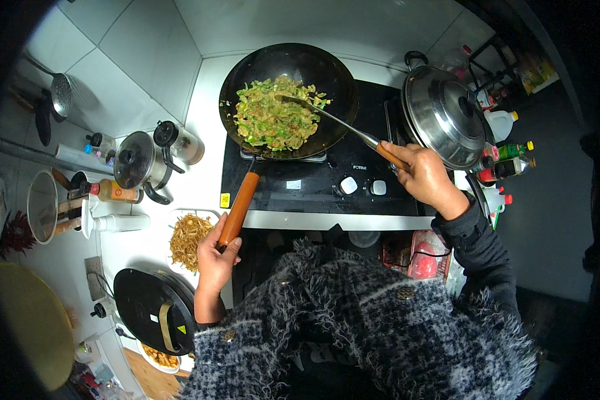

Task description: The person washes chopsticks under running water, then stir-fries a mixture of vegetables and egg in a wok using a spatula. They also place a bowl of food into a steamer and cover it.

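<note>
A black wok sits over the left burner of the black gas hob. Chopped green vegetables, mixed with yellowish bits that look like egg, cover much of its bottom. My left hand grips the lower end of the wok's orange-brown handle. In my right hand is the wooden grip of a metal wok spatula. Its blade rests among the food near the wok's middle, partly covered by it.
A lidded steel pot stands on the right burner, with several bottles beyond it. To the left are a plate of brown shredded food, a small lidded saucepan, a glass jug and a round black electric appliance.
</note>
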### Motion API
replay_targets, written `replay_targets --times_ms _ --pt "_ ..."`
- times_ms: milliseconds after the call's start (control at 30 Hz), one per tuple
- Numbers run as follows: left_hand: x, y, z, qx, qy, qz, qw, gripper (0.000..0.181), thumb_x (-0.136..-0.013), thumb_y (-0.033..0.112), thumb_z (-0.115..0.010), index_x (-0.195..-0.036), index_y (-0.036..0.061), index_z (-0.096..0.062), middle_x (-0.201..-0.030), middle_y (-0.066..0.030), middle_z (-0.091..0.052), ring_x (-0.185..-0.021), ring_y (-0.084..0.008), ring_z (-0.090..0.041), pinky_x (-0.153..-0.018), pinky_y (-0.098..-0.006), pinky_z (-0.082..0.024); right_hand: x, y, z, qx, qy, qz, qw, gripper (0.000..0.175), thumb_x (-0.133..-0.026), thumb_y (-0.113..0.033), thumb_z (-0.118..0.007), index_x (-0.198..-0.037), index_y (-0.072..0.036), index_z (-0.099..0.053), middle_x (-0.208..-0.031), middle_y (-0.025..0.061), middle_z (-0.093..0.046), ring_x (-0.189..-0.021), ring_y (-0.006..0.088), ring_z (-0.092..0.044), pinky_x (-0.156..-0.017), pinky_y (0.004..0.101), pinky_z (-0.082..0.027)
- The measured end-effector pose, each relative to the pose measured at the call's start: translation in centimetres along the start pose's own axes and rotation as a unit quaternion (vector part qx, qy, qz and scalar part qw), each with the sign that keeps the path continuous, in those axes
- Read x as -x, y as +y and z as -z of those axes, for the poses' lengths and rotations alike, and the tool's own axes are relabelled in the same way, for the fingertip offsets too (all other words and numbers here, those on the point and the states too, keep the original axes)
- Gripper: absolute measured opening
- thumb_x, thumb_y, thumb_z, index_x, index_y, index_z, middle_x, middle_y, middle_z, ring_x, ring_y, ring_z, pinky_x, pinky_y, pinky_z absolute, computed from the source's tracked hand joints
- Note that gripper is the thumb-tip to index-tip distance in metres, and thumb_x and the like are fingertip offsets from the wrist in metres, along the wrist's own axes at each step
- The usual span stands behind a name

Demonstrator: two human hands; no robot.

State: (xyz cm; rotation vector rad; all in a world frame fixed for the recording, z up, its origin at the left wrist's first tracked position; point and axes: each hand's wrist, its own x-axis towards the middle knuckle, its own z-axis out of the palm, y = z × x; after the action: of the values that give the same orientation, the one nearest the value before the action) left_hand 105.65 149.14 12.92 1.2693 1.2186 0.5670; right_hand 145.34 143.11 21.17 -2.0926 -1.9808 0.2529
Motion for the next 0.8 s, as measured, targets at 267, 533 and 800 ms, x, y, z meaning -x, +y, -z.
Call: replay_targets --times_ms 267,533,800 --pt "-0.3 0.6 0.6 -0.02 0.059 -0.066 0.996 0.053 -0.084 -0.003 -0.061 -0.134 -0.002 -0.046 -0.096 -0.0029 -0.062 -0.072 -0.0067 -0.055 -0.066 -0.019 -0.045 1.9 0.2 -1.6 -0.035 0.045 -0.008 0.998 0.061 -0.069 0.002 -0.06 -0.128 -0.01 -0.055 -0.075 0.0168 -0.057 -0.066 0.0328 -0.058 -0.062 0.0394 -0.048" --pt "0.4 3.4 2.8 -0.134 0.044 -0.008 0.99 0.048 -0.087 0.001 -0.057 -0.134 -0.0007 -0.047 -0.085 -0.0016 -0.06 -0.058 -0.006 -0.05 -0.049 -0.0219 -0.042 1.6 -0.3 -7.5 -0.112 0.07 -0.082 0.988 0.049 -0.079 -0.004 -0.053 -0.127 -0.015 -0.053 -0.072 0.0136 -0.056 -0.061 0.031 -0.058 -0.052 0.0429 -0.046" --pt "1.2 5.4 2.2 -0.211 0.046 0.085 0.973 0.053 -0.087 0.015 -0.065 -0.134 -0.0008 -0.045 -0.085 -0.009 -0.066 -0.058 -0.0128 -0.06 -0.052 -0.0236 -0.047 2.6 0.7 -8.6 -0.255 0.118 -0.066 0.958 0.054 -0.079 -0.007 -0.058 -0.133 -0.013 -0.05 -0.079 0.0136 -0.056 -0.06 0.0286 -0.058 -0.055 0.0392 -0.049"
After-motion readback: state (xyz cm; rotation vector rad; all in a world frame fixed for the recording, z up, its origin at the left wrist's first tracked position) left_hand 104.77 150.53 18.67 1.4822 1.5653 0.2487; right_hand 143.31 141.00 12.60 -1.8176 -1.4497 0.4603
